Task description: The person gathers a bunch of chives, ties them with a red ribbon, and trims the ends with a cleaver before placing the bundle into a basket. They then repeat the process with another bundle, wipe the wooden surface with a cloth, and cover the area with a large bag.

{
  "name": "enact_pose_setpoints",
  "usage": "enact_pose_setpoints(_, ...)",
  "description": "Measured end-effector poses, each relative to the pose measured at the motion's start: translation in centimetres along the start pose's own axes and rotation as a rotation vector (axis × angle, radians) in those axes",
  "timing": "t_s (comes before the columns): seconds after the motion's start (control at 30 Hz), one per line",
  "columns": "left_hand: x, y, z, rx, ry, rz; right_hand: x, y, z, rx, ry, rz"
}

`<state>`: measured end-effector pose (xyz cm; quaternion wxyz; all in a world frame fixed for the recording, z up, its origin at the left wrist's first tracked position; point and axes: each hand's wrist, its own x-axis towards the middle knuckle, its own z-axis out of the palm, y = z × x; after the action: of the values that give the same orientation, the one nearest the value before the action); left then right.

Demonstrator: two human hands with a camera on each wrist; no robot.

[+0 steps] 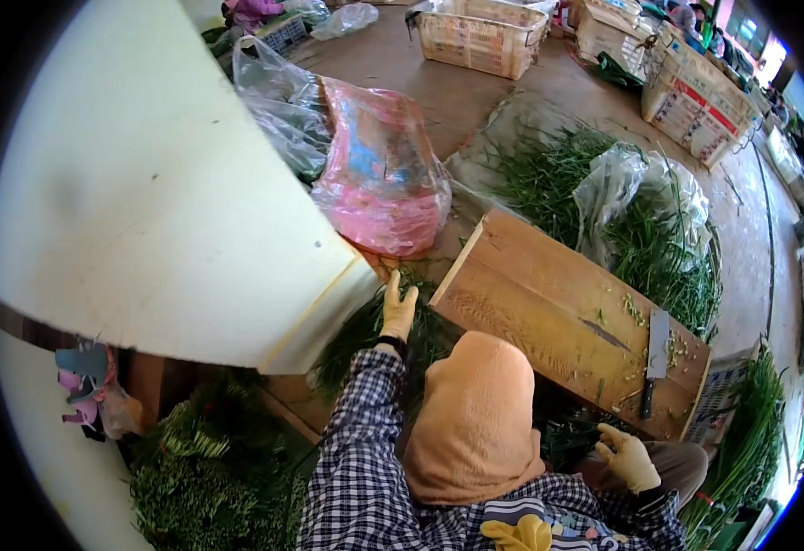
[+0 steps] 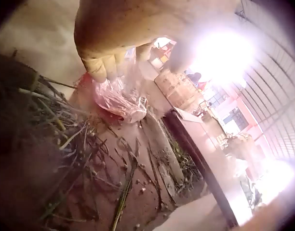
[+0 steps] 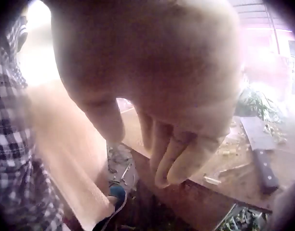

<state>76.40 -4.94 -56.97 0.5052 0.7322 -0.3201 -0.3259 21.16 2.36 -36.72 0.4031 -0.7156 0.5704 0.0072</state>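
My left hand (image 1: 399, 310), in a pale yellow glove, reaches forward over loose green stems (image 1: 358, 332) on the floor beside the white panel. Its thumb stands apart from the fingers, and nothing shows in its grasp. In the left wrist view, the fingers (image 2: 108, 67) overlap a pink plastic-wrapped bundle (image 2: 119, 98). The gloved right hand (image 1: 629, 459) hangs over my lap near the wooden board (image 1: 549, 303), its fingers loosely bent around nothing. A broad-bladed knife (image 1: 658, 349) with a black handle lies on the board's right end among small cut bits.
Left of me rises a large white panel (image 1: 163, 202). Bundled greens (image 1: 209, 468) are stacked below it. Beyond the board lies a heap of long green stems (image 1: 558, 170) with clear plastic (image 1: 613, 188). Crates (image 1: 480, 41) stand farther back; more long stems (image 1: 742, 441) lie at right.
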Motion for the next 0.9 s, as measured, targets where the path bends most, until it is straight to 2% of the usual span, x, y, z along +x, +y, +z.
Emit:
enact_pose_setpoints(0.07,3.2,1.8,0.9,0.124,0.066,-0.062,-0.1,-1.0,0.3,-0.021,-0.024,0.055)
enact_pose_setpoints(0.13,8.6,-1.1,1.9,0.172,0.152,-0.088,-0.2,-0.5,1.1,0.083,-0.083,0.11)
enact_pose_setpoints(0.17,10.2,-0.9,1.9,0.214,0.156,-0.164,-0.3,0.2,1.6,0.105,-0.11,0.124)
enact_pose_setpoints(0.2,11.5,-0.4,1.6,0.259,0.16,-0.238,-0.1,0.2,1.5,0.105,-0.104,0.145)
enact_pose_setpoints(0.27,13.8,-0.9,1.0,0.233,0.203,-0.268,-0.1,-0.4,1.4,0.007,-0.18,0.238)
enact_pose_setpoints(0.33,17.5,-5.0,-0.2,0.181,0.145,-0.24,0.2,-0.7,1.1,-0.017,-0.217,0.278)
enact_pose_setpoints(0.4,22.1,-13.3,-1.8,0.345,0.214,-0.023,0.5,-0.1,1.2,-0.02,-0.219,0.341)
enact_pose_setpoints(0.43,22.5,-12.6,-0.9,0.336,0.184,-0.016,0.6,0.4,1.3,-0.028,-0.232,0.334)
enact_pose_setpoints(0.5,21.4,-8.4,-2.1,-0.14,0.167,-0.22,0.6,1.1,1.4,0.027,-0.281,0.373)
enact_pose_setpoints(0.53,21.5,-8.1,-2.7,-0.372,0.163,-0.323,0.8,1.3,1.3,0.035,-0.276,0.383)
enact_pose_setpoints(0.57,21.8,-7.5,-2.4,-0.401,0.251,-0.204,1.1,1.4,1.3,0.031,-0.27,0.345)
enact_pose_setpoints(0.6,22.4,-6.7,-2.0,-0.407,0.335,-0.189,1.4,1.3,1.0,0.028,-0.261,0.301)
enact_pose_setpoints(0.67,23.9,-2.6,-2.3,-0.526,0.262,-0.024,2.5,0.8,0.1,0.125,-0.156,0.29)
enact_pose_setpoints(0.73,23.8,6.6,-1.1,-0.409,0.29,0.204,5.1,-0.2,-1.6,-0.095,0.129,-0.056)
enact_pose_setpoints(0.77,23.2,12.6,-0.4,-0.42,0.279,0.247,6.0,-2.1,-3.8,-0.01,0.127,0.007)
enact_pose_setpoints(0.8,22.9,17.8,0.0,-0.252,0.251,0.377,7.5,-5.5,-6.7,0.08,0.123,0.062)
enact_pose_setpoints(0.83,27.1,17.2,-0.4,0.252,0.257,0.939,9.6,-5.1,-7.3,0.039,0.356,-0.259)
enact_pose_setpoints(0.87,21.3,27.9,1.9,-0.03,0.177,0.765,10.5,-7.8,-9.9,-0.017,0.391,-0.369)
enact_pose_setpoints(0.9,18.0,34.2,3.8,-0.151,0.131,0.763,11.1,-11.2,-12.1,0.012,0.519,-0.343)
